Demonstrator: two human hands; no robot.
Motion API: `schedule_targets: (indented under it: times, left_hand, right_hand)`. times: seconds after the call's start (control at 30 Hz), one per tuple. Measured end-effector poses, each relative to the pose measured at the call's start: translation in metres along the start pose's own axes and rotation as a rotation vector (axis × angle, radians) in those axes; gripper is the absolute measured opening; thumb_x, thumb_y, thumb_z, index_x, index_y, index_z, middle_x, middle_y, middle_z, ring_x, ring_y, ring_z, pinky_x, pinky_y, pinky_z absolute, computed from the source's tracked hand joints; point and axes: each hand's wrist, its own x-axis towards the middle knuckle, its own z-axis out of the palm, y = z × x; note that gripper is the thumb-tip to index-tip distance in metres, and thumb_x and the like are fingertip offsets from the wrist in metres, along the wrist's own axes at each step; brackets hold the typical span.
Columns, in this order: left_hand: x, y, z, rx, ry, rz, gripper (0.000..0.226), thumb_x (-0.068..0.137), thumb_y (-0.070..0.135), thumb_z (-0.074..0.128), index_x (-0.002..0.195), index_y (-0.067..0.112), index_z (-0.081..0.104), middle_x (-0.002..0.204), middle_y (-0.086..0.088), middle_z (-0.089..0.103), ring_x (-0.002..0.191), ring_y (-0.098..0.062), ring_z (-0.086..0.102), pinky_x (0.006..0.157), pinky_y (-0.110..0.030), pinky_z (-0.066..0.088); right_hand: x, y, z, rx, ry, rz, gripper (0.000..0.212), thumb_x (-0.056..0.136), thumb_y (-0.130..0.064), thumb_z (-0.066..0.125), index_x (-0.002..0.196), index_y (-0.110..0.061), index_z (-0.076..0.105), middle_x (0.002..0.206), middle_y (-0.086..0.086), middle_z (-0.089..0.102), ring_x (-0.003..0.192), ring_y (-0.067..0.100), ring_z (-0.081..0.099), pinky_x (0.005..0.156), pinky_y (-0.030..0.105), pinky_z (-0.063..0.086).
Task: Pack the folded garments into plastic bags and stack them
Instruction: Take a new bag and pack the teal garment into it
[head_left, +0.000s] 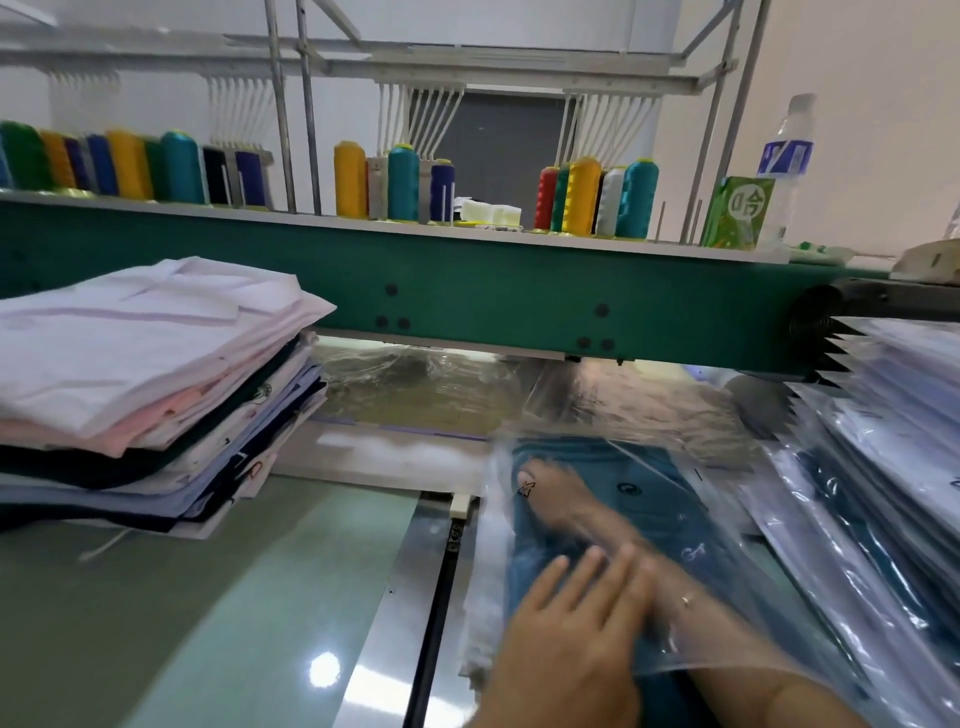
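**Now bagging a teal garment**

Right now the person's right hand (582, 514) is reaching inside a clear plastic bag (675, 447), lying flat with fingers stretched along the folded teal-blue garment with small printed logos (644, 499) that is sitting in the bag on the glossy green desk (208, 597). The left hand (571, 613) is pressing down from above, fingers straight and slightly spread. A stack of unbagged white, pink and blue folded garments (145, 353) is lying to the left, and a pile of bagged garments (883, 415) to the right.
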Motion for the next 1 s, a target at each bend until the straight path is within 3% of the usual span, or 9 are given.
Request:
schedule_targets:
  times: [0.07, 0.2, 0.3, 0.43, 0.57, 0.67, 0.77, 0.9, 1.0]
  left_hand:
    - [-0.019, -0.021, -0.004, 0.028, -0.038, -0.140, 0.076, 0.062, 0.041, 0.061, 0.137, 0.026, 0.056, 0.142, 0.008, 0.051, 0.126, -0.006, 0.054, 0.103, -0.027, 0.047]
    - [-0.051, -0.056, 0.007, 0.063, -0.075, -0.260, 0.078, 0.092, 0.061, 0.025, 0.143, 0.032, -0.025, 0.155, 0.015, -0.021, 0.148, -0.004, -0.010, 0.114, -0.022, -0.017]
    - [-0.066, -0.068, 0.015, 0.056, -0.039, -0.310, 0.088, 0.080, 0.085, 0.002, 0.145, 0.030, -0.022, 0.155, 0.016, -0.018, 0.145, 0.001, -0.012, 0.116, -0.019, -0.012]
    - [-0.078, -0.075, 0.018, -0.031, -0.122, -0.342, 0.114, 0.069, 0.098, 0.010, 0.153, 0.025, -0.013, 0.157, 0.016, -0.016, 0.142, 0.006, -0.015, 0.109, -0.012, -0.017]
    - [-0.084, -0.078, 0.017, -0.055, -0.197, -0.317, 0.113, 0.070, 0.098, 0.013, 0.153, 0.027, -0.015, 0.158, 0.015, -0.017, 0.142, 0.006, -0.019, 0.109, -0.011, -0.017]
    - [-0.086, -0.078, 0.015, -0.057, -0.203, -0.293, 0.101, 0.071, 0.096, 0.007, 0.145, 0.033, -0.023, 0.156, 0.018, -0.022, 0.139, 0.009, -0.023, 0.105, -0.008, -0.022]
    - [-0.086, -0.079, 0.015, -0.068, -0.200, -0.281, 0.100, 0.071, 0.095, 0.004, 0.148, 0.034, -0.018, 0.156, 0.021, -0.019, 0.140, 0.011, -0.019, 0.108, -0.009, -0.018]
    - [-0.086, -0.082, 0.014, -0.079, -0.189, -0.269, 0.099, 0.071, 0.094, 0.003, 0.149, 0.037, -0.016, 0.154, 0.024, -0.016, 0.136, 0.016, -0.019, 0.104, -0.005, -0.018]
    - [-0.086, -0.084, 0.015, -0.073, -0.170, -0.253, 0.096, 0.071, 0.094, 0.004, 0.145, 0.037, -0.021, 0.153, 0.024, -0.018, 0.135, 0.016, -0.021, 0.105, -0.005, -0.020]
  right_hand:
    - [-0.018, 0.000, 0.005, -0.108, -0.054, 0.007, 0.044, 0.103, -0.032, 0.025, 0.144, -0.023, 0.037, 0.158, 0.000, 0.023, 0.147, 0.021, 0.013, 0.118, 0.043, 0.005]
    - [-0.087, 0.002, 0.017, -0.191, -0.076, -0.126, 0.051, 0.103, -0.042, 0.028, 0.151, -0.026, 0.028, 0.161, 0.002, 0.012, 0.149, 0.021, 0.001, 0.118, 0.044, -0.005]
    - [-0.145, -0.010, 0.014, -0.042, -0.086, -0.233, 0.066, 0.097, -0.060, 0.027, 0.152, -0.025, 0.022, 0.161, -0.009, 0.009, 0.144, 0.003, -0.005, 0.118, 0.034, -0.010]
    - [-0.200, -0.022, 0.001, -0.040, -0.227, -0.244, 0.104, 0.076, -0.087, 0.027, 0.155, -0.025, 0.001, 0.155, -0.016, -0.016, 0.140, -0.001, -0.018, 0.118, 0.030, -0.014]
    - [-0.219, -0.028, 0.005, -0.225, -0.186, -0.213, 0.086, 0.085, -0.076, 0.013, 0.155, -0.027, 0.005, 0.159, -0.010, -0.013, 0.145, 0.010, -0.016, 0.108, 0.025, -0.016]
    - [-0.214, -0.030, 0.017, -0.357, 0.158, -0.288, 0.087, 0.087, -0.058, -0.016, 0.148, -0.026, 0.037, 0.158, -0.004, 0.026, 0.147, 0.012, 0.019, 0.118, 0.030, 0.001]
    - [-0.209, -0.026, 0.022, -0.216, 0.020, -0.415, 0.102, 0.068, -0.058, -0.016, 0.151, -0.018, 0.028, 0.159, -0.003, 0.021, 0.148, 0.011, 0.011, 0.116, 0.020, -0.011]
    - [-0.205, -0.018, 0.018, -0.190, -0.072, -0.540, 0.055, 0.097, -0.054, 0.000, 0.149, -0.037, 0.003, 0.158, -0.015, 0.005, 0.145, -0.005, -0.006, 0.119, 0.026, -0.014]
    - [-0.203, -0.010, 0.012, -0.180, -0.131, -0.580, 0.057, 0.097, -0.055, 0.000, 0.151, -0.037, 0.002, 0.159, -0.018, 0.003, 0.142, -0.011, -0.009, 0.117, 0.024, -0.017]
